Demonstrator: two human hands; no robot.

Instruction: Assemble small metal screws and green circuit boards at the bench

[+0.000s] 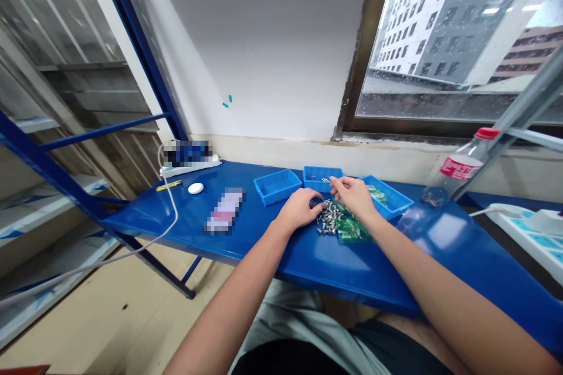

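My left hand (301,207) rests at the left edge of a pile of small shiny metal parts (328,220), which look like screws. Its thumb and fingers are apart, curved over the nearest pieces. Above the pile my right hand (355,195) has its fingertips pinched together at the front of the middle blue tray (315,171). A thin silvery piece shows at those fingertips; its exact kind is too small to tell. Just right of the pile, partly under my right wrist, lies a green see-through bag or sheet (355,231) with small pieces on it.
An open blue tray (278,188) stands left, another (398,206) right with small green-white pieces. Leftward lie a blurred phone-like object (225,211), a white round object (196,188) and a yellow tool (169,185). A red-capped bottle (460,170) and a power strip (528,228) are at right.
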